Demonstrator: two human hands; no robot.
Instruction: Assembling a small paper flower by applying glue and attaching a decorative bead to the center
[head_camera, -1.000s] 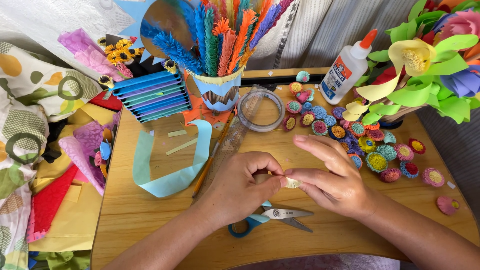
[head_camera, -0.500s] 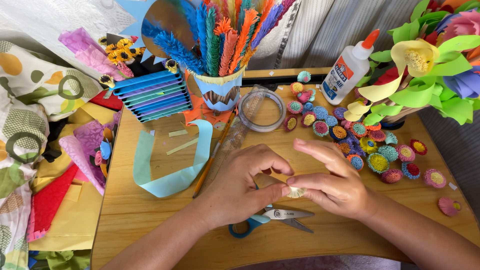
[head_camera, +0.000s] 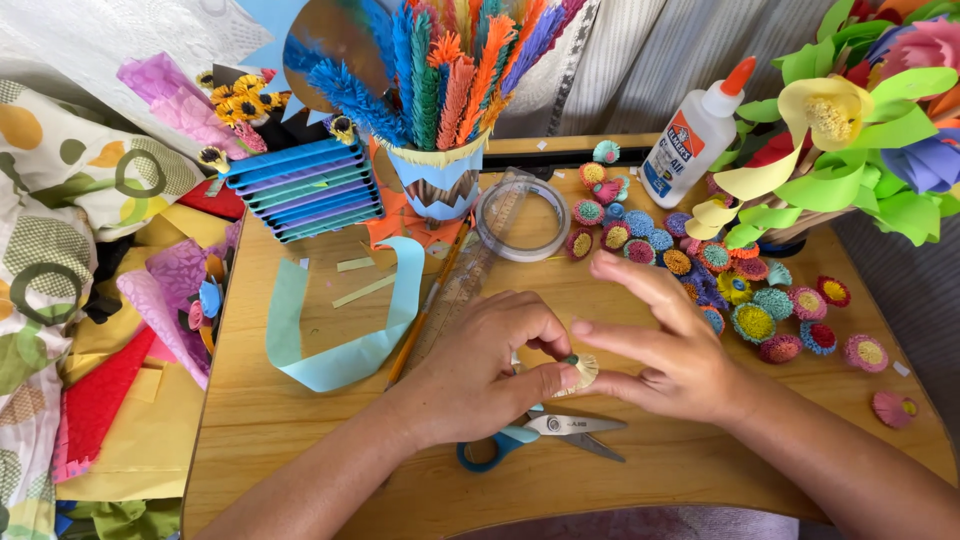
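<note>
Over the wooden table, my left hand and my right hand meet around a small cream rolled paper flower. My left thumb and fingertips pinch it, and my right fingertips press on it from the other side. Blue-handled scissors lie shut on the table just below both hands. A light blue paper strip curls on the table to the left of my left hand. An orange pencil and a clear ruler lie slanted behind it.
Several small rolled paper flowers spread at the right. A white glue bottle, a tape roll, a cup of fringed paper stems, a blue paper stack and big paper flowers stand at the back. Coloured sheets pile left.
Both hands have stayed together over the scissors. The fingers have shifted a little around the small cream flower, which now shows more between the fingertips.
</note>
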